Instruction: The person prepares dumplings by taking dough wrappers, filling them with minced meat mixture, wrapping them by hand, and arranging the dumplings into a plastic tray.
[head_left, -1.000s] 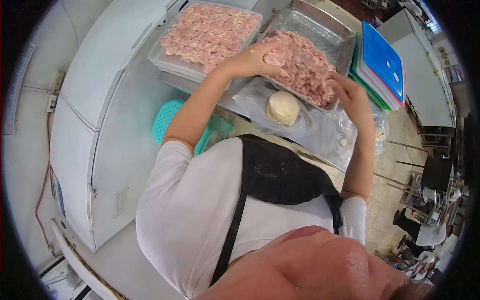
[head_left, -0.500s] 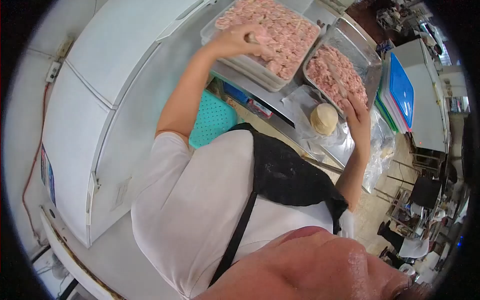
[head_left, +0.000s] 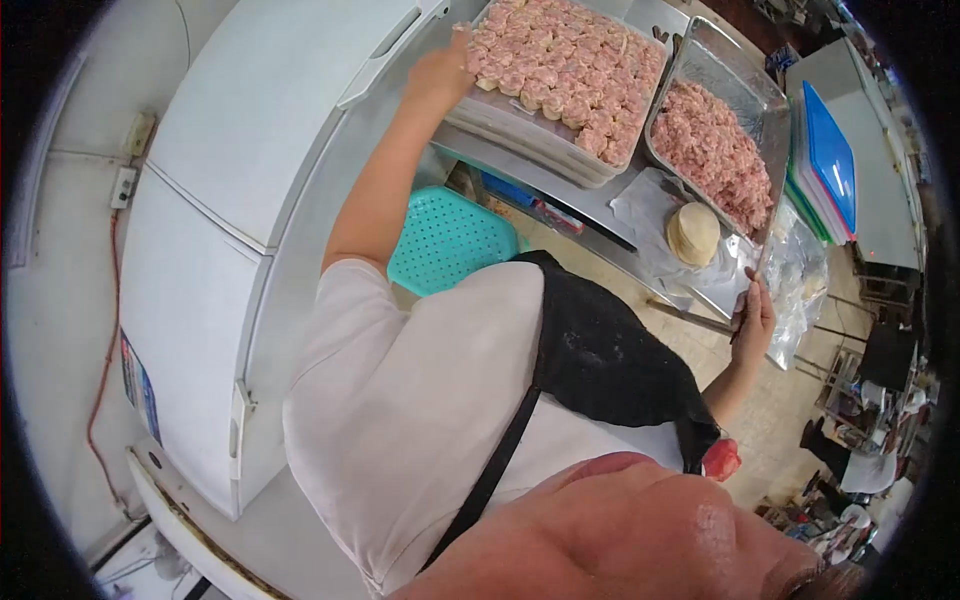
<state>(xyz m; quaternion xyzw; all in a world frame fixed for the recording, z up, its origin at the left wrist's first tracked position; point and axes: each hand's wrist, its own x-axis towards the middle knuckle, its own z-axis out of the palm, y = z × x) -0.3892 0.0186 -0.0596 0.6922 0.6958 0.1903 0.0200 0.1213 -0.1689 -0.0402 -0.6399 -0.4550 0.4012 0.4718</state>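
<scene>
My left hand (head_left: 440,75) is at the left edge of a clear plastic tray (head_left: 590,178) packed with rows of meat-filled dumplings (head_left: 570,70). Its fingers are curled by the outermost dumplings; what they pinch, if anything, is hidden. Low at the right, my right hand (head_left: 756,322) is closed around a thin, dark-ended tool (head_left: 742,312), held just off the near corner of a metal pan (head_left: 715,45). In that pan lies a mound of raw ground meat (head_left: 712,150). Between the hands, a stack of round dough wrappers (head_left: 692,235) sits on a plastic sheet (head_left: 645,215).
A white refrigerator (head_left: 240,130) stands at the left. Below the table is a turquoise perforated stool (head_left: 455,240). Beyond the pan, coloured lids (head_left: 830,150) stand upright. A plastic bag (head_left: 800,290) hangs at the table's right end. Another person (head_left: 865,470) is far off, lower right.
My left hand has moved from above the dumplings to the tray's left edge. My right hand has drawn back from the meat, down past the pan's near corner. The view has shifted slightly.
</scene>
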